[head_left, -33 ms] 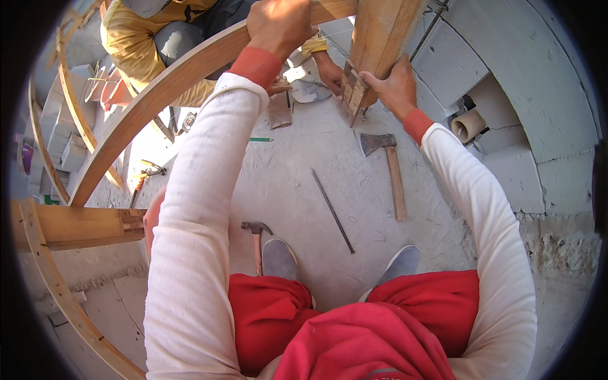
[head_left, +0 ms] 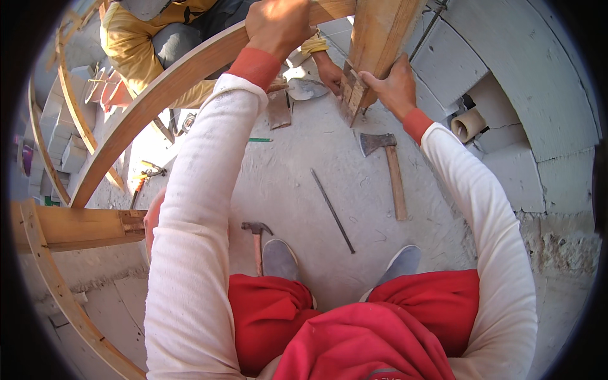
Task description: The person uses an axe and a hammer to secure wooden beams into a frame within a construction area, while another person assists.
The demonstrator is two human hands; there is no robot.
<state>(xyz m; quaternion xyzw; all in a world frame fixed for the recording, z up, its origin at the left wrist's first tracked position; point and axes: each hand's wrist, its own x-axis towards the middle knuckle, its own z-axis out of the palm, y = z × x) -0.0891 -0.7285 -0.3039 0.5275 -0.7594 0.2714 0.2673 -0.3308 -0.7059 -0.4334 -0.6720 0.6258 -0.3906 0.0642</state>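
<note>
My left hand [head_left: 277, 26] is closed over a long wooden batten [head_left: 152, 104], which looks bowed in this view and runs from the upper middle down to the left. The fingers' far side is hidden behind the wood. At the lower end of a thick wooden post [head_left: 383, 38], my right hand [head_left: 394, 88] grips the right side, thumb across the near face. A co-worker's hand [head_left: 329, 75] touches the same end from the left, beside a rough, notched face [head_left: 352, 95]. The batten's right end meets the post near the top edge.
On the concrete floor lie a hatchet [head_left: 394, 177], a metal rod [head_left: 332, 211], a claw hammer [head_left: 257, 244], pliers [head_left: 147, 177], a green pencil [head_left: 260, 139] and a trowel [head_left: 307, 90]. The co-worker in yellow [head_left: 130, 44] crouches upper left. A block wall [head_left: 538, 82] stands at right.
</note>
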